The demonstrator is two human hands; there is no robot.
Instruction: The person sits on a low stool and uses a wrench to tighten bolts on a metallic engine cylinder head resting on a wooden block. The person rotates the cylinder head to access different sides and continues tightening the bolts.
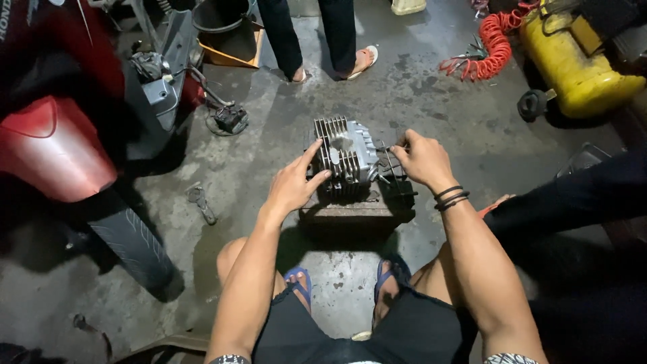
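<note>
A finned grey metal engine cylinder (349, 156) rests on a low dark block (357, 209) on the concrete floor in front of me. My left hand (294, 183) lies against the cylinder's left fins, fingers spread and steadying it. My right hand (423, 160), with black bands on the wrist, pinches a small part at the cylinder's right side, where dark studs (392, 176) stick out. What the fingers pinch is too small to tell.
A red motorcycle (54, 141) with its rear tyre (131, 246) stands at the left. A wrench (201, 202) lies on the floor. A person's legs (317, 40) stand beyond. At the right: a yellow compressor tank (573, 61), a red coiled hose (492, 47), someone's dark sleeve (573, 202).
</note>
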